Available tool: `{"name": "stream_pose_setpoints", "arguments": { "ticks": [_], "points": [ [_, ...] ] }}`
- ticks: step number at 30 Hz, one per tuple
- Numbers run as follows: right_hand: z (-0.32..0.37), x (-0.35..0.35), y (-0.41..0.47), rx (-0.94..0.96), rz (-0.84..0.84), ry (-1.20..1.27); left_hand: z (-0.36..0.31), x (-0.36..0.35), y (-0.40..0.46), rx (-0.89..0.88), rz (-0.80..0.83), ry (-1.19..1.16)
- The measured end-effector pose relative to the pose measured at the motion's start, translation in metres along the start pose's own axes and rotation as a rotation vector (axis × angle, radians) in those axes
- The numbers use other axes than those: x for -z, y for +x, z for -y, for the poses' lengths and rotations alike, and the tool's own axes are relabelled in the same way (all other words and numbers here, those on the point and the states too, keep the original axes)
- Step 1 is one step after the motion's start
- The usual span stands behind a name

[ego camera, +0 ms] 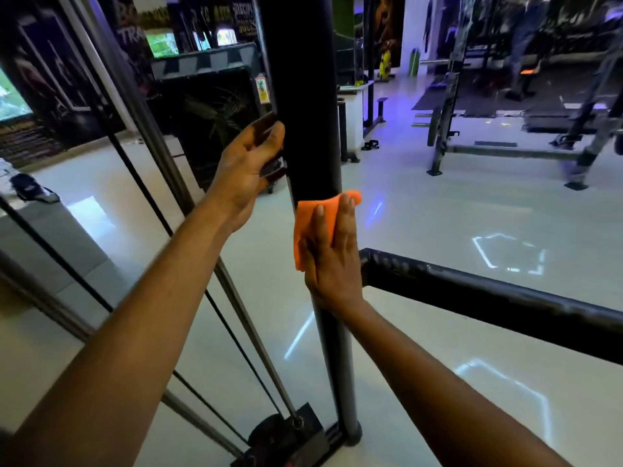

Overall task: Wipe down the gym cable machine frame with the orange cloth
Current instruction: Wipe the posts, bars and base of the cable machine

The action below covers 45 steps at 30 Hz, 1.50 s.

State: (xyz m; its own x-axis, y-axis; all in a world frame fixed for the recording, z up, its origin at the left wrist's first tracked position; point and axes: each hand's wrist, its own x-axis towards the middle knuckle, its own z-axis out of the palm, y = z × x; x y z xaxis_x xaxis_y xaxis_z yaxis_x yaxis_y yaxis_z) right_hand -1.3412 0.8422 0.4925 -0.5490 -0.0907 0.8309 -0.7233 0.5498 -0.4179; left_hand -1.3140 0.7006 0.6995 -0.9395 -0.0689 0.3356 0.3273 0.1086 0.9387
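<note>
A thick black upright post [305,96] of the cable machine frame runs from the top of the view down to the floor. My right hand [332,254] lies flat against the post at mid height, fingers pointing up, pressing the orange cloth [310,224] onto it. The cloth shows above and to the left of my fingers. My left hand [247,173] grips the post's left side higher up, fingers curled around its edge; a small dark fitting sits under those fingers.
A black horizontal bar [488,301] leaves the post to the right. Grey guide rods [161,163] and black cables [141,193] slant down on the left to a base plate [290,436]. Other gym racks [448,106] stand at the back right on the glossy white floor.
</note>
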Motion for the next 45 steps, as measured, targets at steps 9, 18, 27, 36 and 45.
{"name": "stream_pose_setpoints", "arguments": {
  "ticks": [9, 18, 27, 36, 45],
  "points": [
    [0.006, 0.001, 0.000, -0.074, -0.021, 0.061, 0.051, -0.008, -0.016, 0.031, -0.005, 0.019],
    [-0.025, -0.016, -0.066, -0.095, 0.071, 0.008, 0.087, -0.010, -0.027, 0.064, -0.015, 0.013],
    [-0.011, -0.009, -0.013, -0.047, 0.010, 0.067, 0.103, -0.013, -0.041, 0.121, -0.017, 0.045],
    [-0.041, -0.005, -0.083, -0.029, 0.195, 0.029, 0.119, -0.022, -0.057, 0.184, -0.032, 0.072],
    [-0.063, -0.008, -0.103, -0.040, 0.268, 0.024, 0.144, -0.038, -0.068, 0.255, -0.096, 0.055]
  ]
}}
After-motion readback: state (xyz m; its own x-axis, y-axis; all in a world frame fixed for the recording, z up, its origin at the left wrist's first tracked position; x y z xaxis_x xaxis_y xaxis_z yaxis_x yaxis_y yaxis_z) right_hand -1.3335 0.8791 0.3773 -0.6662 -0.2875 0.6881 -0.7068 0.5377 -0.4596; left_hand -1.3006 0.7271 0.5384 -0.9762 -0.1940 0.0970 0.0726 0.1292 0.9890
